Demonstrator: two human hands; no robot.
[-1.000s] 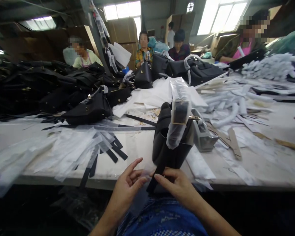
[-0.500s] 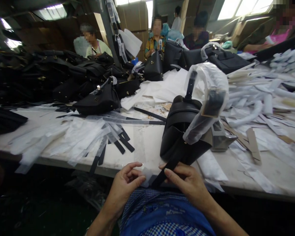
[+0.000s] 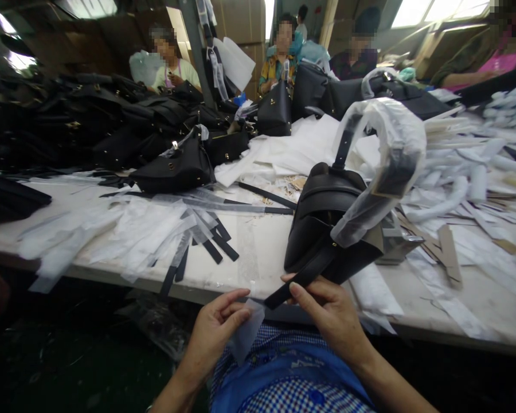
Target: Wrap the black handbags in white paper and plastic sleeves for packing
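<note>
A black handbag (image 3: pixel 327 212) stands at the front of the table, its raised handle (image 3: pixel 395 155) wrapped in whitish plastic film. One black strap (image 3: pixel 290 288) comes off the bag toward me, and my right hand (image 3: pixel 327 301) pinches it between thumb and fingers a little behind its free end. Between the thumb and fingers of my left hand (image 3: pixel 223 318) is a piece of translucent plastic film (image 3: pixel 247 331), hanging down in front of the apron. The film and the strap's end are close together; whether they touch is hard to tell.
Black straps in clear film (image 3: pixel 198 235) lie left of the bag. A heap of black handbags (image 3: pixel 103 115) fills the back left. White sheets (image 3: pixel 284 143), wrapped white rolls (image 3: pixel 460 172) and cardboard strips (image 3: pixel 449 255) cover the back and right. Several people sit across the table.
My left hand now holds the film apart from the strap's end, where it was over the strap's tip before. The strap's end shows bare. The view has shifted slightly.
</note>
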